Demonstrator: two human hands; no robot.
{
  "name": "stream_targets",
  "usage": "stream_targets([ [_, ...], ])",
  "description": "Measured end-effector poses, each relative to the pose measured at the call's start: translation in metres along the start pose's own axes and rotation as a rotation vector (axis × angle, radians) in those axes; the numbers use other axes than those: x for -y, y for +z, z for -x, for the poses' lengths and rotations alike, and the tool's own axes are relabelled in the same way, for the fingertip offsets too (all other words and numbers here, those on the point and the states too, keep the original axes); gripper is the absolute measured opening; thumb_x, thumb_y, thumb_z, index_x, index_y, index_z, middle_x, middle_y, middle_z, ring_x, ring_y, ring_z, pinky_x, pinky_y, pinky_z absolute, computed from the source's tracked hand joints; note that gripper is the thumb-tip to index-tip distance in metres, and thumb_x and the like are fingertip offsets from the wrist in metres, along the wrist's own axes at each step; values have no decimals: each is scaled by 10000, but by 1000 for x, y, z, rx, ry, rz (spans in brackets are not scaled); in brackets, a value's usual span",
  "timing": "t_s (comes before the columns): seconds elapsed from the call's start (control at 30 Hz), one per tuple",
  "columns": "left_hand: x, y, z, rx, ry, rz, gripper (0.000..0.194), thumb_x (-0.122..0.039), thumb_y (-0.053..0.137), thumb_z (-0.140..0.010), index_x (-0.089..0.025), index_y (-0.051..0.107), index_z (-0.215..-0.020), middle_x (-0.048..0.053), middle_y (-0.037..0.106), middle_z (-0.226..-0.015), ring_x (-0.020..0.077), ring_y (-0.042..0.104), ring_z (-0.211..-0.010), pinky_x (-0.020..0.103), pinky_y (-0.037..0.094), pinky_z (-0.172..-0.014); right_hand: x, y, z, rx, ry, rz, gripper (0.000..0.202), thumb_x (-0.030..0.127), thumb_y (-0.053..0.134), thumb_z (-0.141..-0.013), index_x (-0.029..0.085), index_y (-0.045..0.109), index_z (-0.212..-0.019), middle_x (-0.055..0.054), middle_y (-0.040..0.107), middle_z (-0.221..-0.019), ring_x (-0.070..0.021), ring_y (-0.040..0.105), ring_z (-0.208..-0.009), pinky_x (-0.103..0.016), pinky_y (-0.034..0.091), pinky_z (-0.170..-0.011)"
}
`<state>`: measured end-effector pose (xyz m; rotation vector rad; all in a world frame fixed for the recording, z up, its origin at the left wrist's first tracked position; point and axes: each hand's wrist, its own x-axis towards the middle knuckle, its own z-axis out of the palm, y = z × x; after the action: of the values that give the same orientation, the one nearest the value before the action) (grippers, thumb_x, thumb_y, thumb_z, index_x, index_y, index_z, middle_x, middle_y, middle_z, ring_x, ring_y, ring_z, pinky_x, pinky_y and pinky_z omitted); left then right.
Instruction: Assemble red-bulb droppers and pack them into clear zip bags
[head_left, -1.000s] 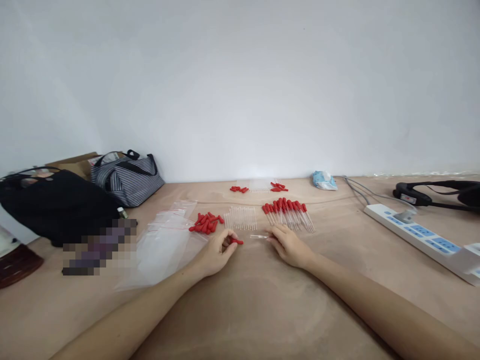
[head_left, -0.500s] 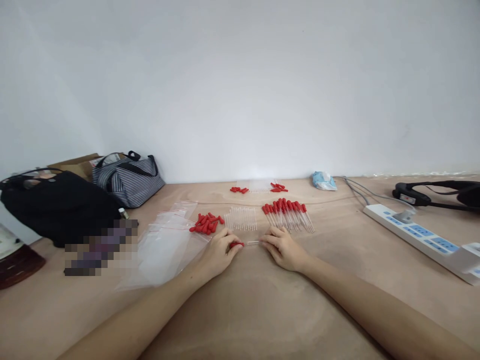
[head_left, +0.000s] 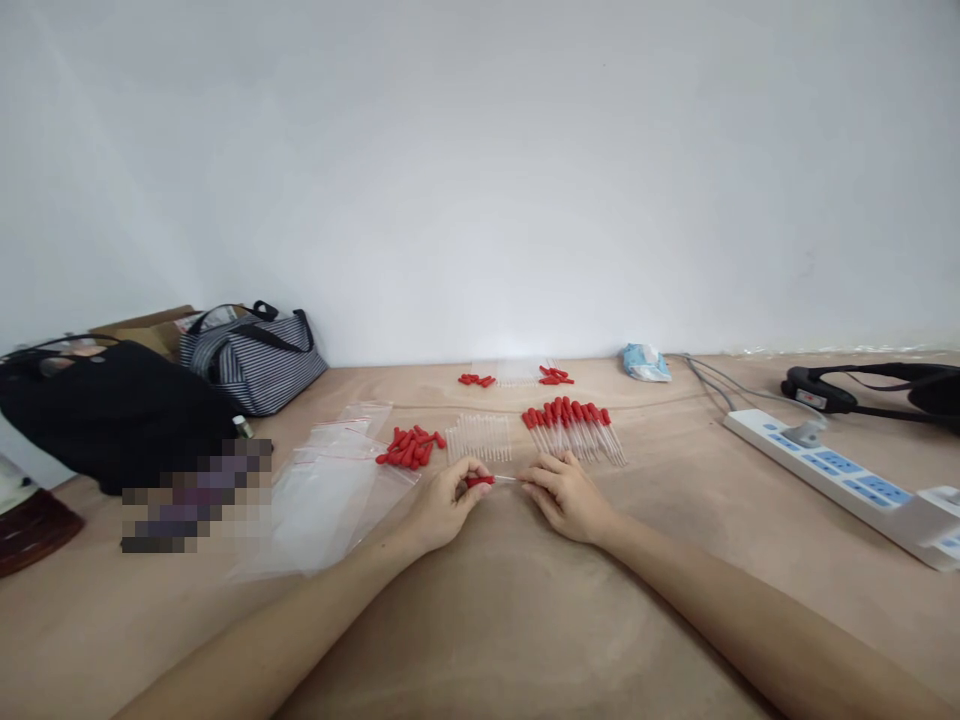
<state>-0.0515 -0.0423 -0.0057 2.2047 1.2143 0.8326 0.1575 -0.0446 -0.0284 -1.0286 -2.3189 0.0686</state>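
Between thumb and fingers, my left hand [head_left: 448, 505] pinches a red rubber dropper bulb [head_left: 480, 481]. My right hand [head_left: 566, 495] is closed on a thin clear glass tube [head_left: 505, 478], which points left and meets the bulb's open end. How deep the tube sits in the bulb cannot be made out. Behind my left hand lies a pile of loose red bulbs [head_left: 411, 447]. A row of bare glass tubes [head_left: 480, 437] lies beyond the gap between my hands. Past my right hand, several droppers with red bulbs fitted [head_left: 574, 425] lie side by side.
Clear zip bags [head_left: 322, 500] lie left of my left hand. Further left are a black bag [head_left: 127, 410] and a striped bag [head_left: 266, 365]. More red bulbs [head_left: 555, 376] lie near the wall. A blue mask [head_left: 645, 362], a power strip [head_left: 832, 475] and a black strapped device [head_left: 855, 390] are at right.
The gap between bulb and tube has closed: the bulb in my left hand has come right and slightly up to the tube's end. My right hand has barely moved.
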Motion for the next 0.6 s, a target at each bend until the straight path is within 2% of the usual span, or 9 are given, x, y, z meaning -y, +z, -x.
stream_targets([
  [0.23, 2, -2, 2, 55, -10, -127, 195, -302, 468, -806, -202, 633, -839, -17, 648, -735, 138, 550, -642, 226, 389, -586, 3, -4, 0, 52, -76, -28, 230, 204, 391, -870, 201, 585, -992, -35, 610, -837, -132, 532, -767, -299, 279, -721],
  [0.4, -1, -1, 3, 2, 134, -194, 146, -243, 506, -788, -200, 645, -796, -1, 667, -760, 153, 573, -700, 261, 400, -666, 4, -9, -2, 100, -88, -1, 235, 218, 395, -869, 218, 598, -988, -22, 623, -821, -117, 522, -689, -300, 240, -698],
  [0.6, -9, -2, 7, 12, 256, -293, 120, -214, 524, -795, -200, 638, -762, 1, 671, -719, 164, 579, -696, 315, 376, -720, 8, -16, -2, 147, -106, 93, 250, 211, 379, -861, 203, 629, -848, -13, 603, -723, -96, 460, -578, -298, 202, -672],
])
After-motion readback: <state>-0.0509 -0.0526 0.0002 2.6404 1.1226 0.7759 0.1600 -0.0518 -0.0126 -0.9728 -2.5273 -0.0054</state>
